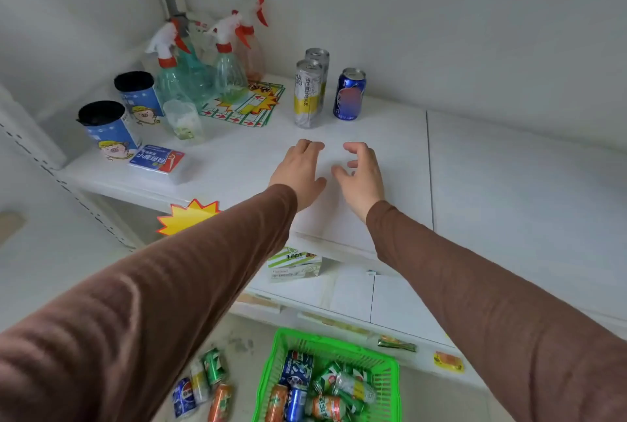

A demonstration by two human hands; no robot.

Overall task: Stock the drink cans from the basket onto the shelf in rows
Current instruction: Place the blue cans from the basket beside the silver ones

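Two tall silver-and-yellow cans [308, 94] stand one behind the other on the white shelf [390, 150], with a blue cola can [350, 94] upright to their right. My left hand [300, 170] and my right hand [361, 172] hover over the shelf just in front of those cans, both empty with fingers loosely spread. Down on the floor, the green basket [271, 364] holds several cans [325, 391] lying mixed: blue, orange, green and silver. A few more cans [203, 387] lie on the floor to the basket's left.
Spray bottles [203, 62], two blue paper cups [117, 112], a clear cup [181, 119], a flat blue packet [157, 158] and price signs [244, 104] fill the shelf's left part. A green-and-white box [294, 263] sits on the lower shelf. A yellow starburst tag [186, 216] hangs at the shelf edge.
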